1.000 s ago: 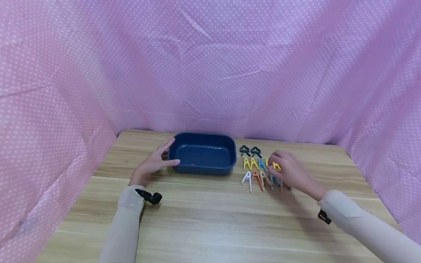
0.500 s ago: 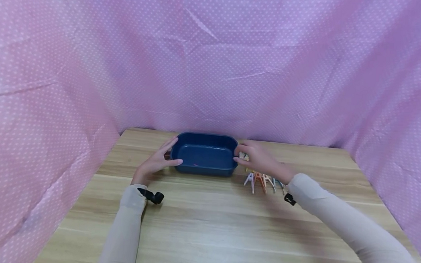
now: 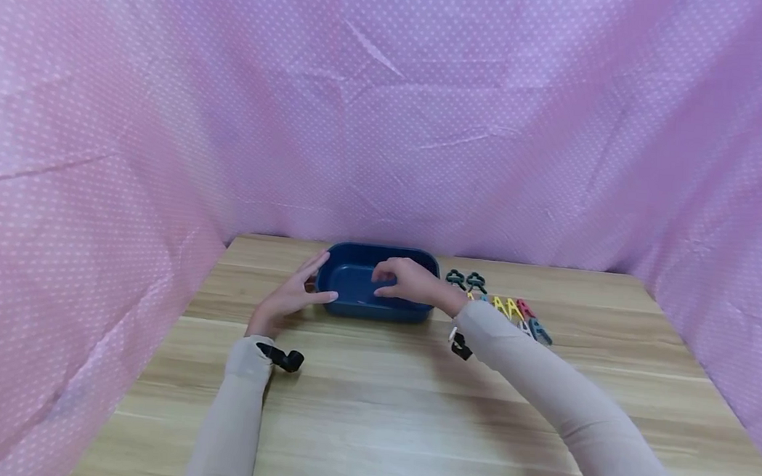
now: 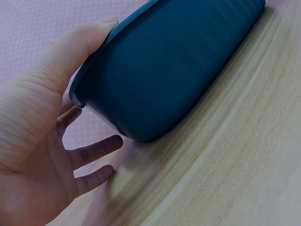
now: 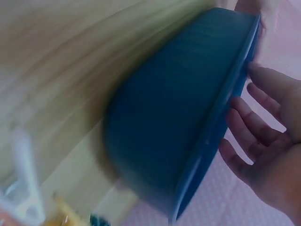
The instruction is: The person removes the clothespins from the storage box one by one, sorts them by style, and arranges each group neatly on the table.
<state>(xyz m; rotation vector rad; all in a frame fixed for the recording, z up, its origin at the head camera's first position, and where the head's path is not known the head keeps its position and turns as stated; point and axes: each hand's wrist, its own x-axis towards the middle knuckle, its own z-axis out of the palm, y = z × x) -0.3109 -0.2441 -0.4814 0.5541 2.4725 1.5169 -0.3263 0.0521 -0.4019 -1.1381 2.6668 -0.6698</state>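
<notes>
A dark blue rectangular basin (image 3: 379, 313) stands at the back of the wooden table. My left hand (image 3: 294, 294) is at its left end, thumb on the rim and fingers spread along the outside, as the left wrist view shows. My right hand (image 3: 407, 280) hovers over the basin's right half with its fingers loosely bent. In the right wrist view its fingertips (image 5: 235, 101) overlap the rim, and nothing shows between them. Right of the basin lie yellow clothespins (image 3: 513, 309), a red clothespin (image 3: 524, 309) and a blue-grey one (image 3: 540, 331). My right forearm hides others.
Two dark green clips (image 3: 476, 282) with rounded outlines lie behind the clothespins, near the table's (image 3: 357, 411) back edge. A pink dotted cloth (image 3: 388, 122) hangs behind the table and on both sides.
My right hand has moved left from the clothespins, past the basin's right rim, to above the basin. My left hand keeps its place at the basin's left end.
</notes>
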